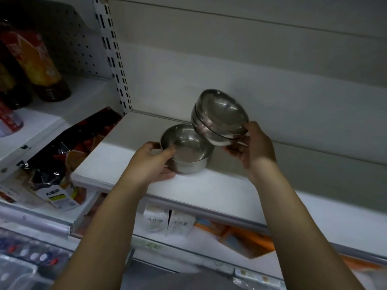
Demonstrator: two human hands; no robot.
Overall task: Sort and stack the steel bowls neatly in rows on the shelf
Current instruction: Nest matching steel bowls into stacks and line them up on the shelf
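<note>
Nearest the camera, under the front lip of the shelf (230,191), pale cartons (167,222) sit on the level below. Just behind that front edge, toward the shelf's left end, a single steel bowl (186,147) stands upright. The left hand (151,162) pinches its near-left rim, with one digit hooked inside and the rest curled against the outer wall, steadying it. Behind and to the right, the right hand (249,145) grips a stack of bowls (219,118), apparently two or three nested together. Its thumb curls over the right side of the rim and its fingers are tucked under the lowest bowl. The stack is lifted clear of the shelf and tilted, its mouth toward the camera. Its low edge hangs at the far-right rim of the standing bowl, and I cannot tell whether the two touch. This looks like the joining step, in which loose bowls are gathered into one pile before a row is laid out. The next move probably calls for levelling the stack, centring it over the standing bowl and lowering it in while the left hand keeps the base from sliding. Steel on steel is slippery, so a crooked drop could jam or skate. Further back rises the plain back panel (251,59), and in the bay to the left are packets (52,164) and bottles (41,65).
</note>
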